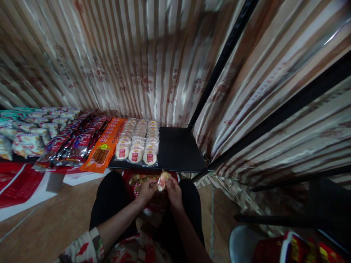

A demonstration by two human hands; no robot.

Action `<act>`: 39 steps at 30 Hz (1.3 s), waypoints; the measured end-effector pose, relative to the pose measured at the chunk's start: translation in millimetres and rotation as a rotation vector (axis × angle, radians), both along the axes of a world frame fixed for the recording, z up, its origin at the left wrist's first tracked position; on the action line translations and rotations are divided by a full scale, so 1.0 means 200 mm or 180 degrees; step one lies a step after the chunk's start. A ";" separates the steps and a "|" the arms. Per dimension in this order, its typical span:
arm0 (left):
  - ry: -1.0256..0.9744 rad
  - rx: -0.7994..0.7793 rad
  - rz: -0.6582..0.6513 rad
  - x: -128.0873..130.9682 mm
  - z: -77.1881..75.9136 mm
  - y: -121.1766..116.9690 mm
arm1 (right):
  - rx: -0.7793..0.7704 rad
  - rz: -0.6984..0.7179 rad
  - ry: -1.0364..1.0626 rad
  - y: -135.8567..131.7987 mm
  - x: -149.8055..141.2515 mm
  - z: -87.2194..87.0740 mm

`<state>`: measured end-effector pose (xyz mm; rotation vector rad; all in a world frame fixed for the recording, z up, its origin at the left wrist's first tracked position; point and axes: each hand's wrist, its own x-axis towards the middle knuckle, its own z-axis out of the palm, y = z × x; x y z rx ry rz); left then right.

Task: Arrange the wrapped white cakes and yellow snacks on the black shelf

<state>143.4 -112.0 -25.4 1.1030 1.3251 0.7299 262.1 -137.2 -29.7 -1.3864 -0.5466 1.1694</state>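
Fingers (154, 185) partly cover a small wrapped snack (162, 180), its contents too blurred to make out. It sits between the hands: left hand (147, 190) pinching its left edge, right hand (173, 190) gripping its right side. Below, a red package (157, 206) is partly hidden by hands and forearms. Just beyond runs the black shelf's (179, 149) front edge, with bare surface right of the wrapped round crackers (137, 142), up to a black pole (233, 146).
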 end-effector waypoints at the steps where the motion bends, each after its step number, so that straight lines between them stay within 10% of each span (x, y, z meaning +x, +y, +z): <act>1: -0.0101 -0.0046 0.0051 0.01 0.02 0.00 | 0.0006 -0.0029 0.0028 0.00 0.01 0.01; 12: -0.0165 0.0308 0.0109 0.14 0.15 0.08 | 0.0147 0.0010 -0.0528 0.07 0.06 0.13; 23: 0.1106 0.0982 -0.0073 0.32 0.30 0.44 | 0.0445 -0.0083 -0.1182 0.56 0.25 0.16; 39: 0.1199 0.1146 0.0229 0.64 0.19 0.89 | 0.0494 0.0058 -0.1716 1.15 0.39 0.09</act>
